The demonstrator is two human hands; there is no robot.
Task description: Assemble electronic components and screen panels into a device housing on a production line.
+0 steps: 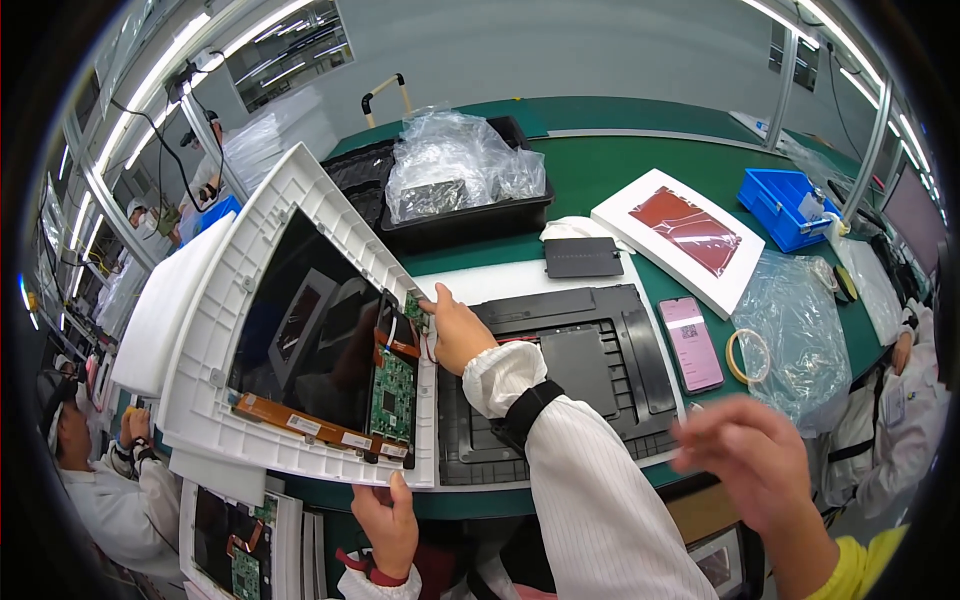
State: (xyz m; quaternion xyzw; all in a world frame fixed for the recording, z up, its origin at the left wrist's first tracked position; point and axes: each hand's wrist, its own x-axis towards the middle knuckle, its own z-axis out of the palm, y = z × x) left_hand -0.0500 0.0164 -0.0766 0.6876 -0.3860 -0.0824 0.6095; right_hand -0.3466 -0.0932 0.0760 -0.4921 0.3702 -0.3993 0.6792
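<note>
A white plastic frame [195, 400] is held tilted up at the left, with a dark screen panel [300, 310], an orange flex strip [300, 420] and a green circuit board [393, 398] fitted in it. My left hand [385, 525] grips its lower edge, thumb on the front and fingers mostly hidden beneath. At its right edge, by a small green board, my right hand [458, 332] holds on; some fingertips are hidden. Beneath my right forearm lies a black ribbed plastic back panel [640, 340] on white foam. A flat dark grey cover [583, 257] rests behind it.
Bagged parts fill a black tray [470, 215] at the back. Toward the right are a white box [690, 235], a blue bin [785, 210], a pink phone [690, 345], a tape roll [748, 357] and plastic bags [800, 330]. A co-worker's blurred hand [750, 460] reaches in.
</note>
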